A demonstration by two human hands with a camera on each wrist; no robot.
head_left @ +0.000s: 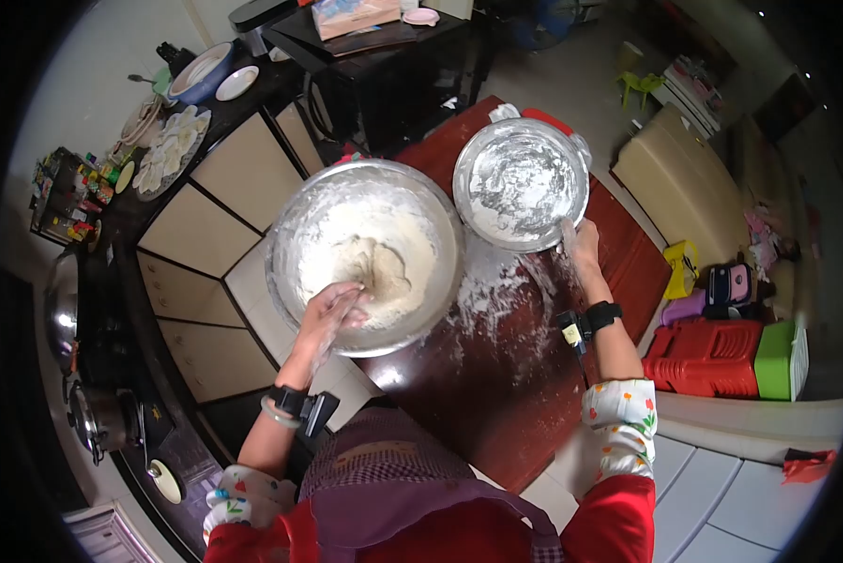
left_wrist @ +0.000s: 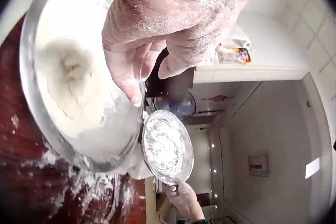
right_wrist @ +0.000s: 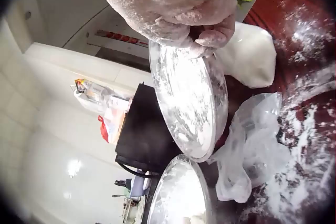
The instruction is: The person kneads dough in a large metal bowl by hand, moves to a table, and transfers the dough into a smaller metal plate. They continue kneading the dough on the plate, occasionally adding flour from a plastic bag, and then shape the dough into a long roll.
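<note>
- Pale flour (head_left: 376,255) lies clumped and hollowed in the large bowl (head_left: 447,249); left grip (head_left: 330,311) hangs loose above.
- At two o'clock, right grip (head_left: 584,248) pinches a white-streaked smaller bowl (head_left: 474,227).

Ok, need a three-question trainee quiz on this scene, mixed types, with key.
1. True or false: white powder lies on the table.
2. What does the right grip hold?
A) a spoon
B) the smaller metal bowl
C) a rolling pin
3. Fill in: the dough lies inside the ___.

Key:
1. True
2. B
3. larger metal bowl
</note>
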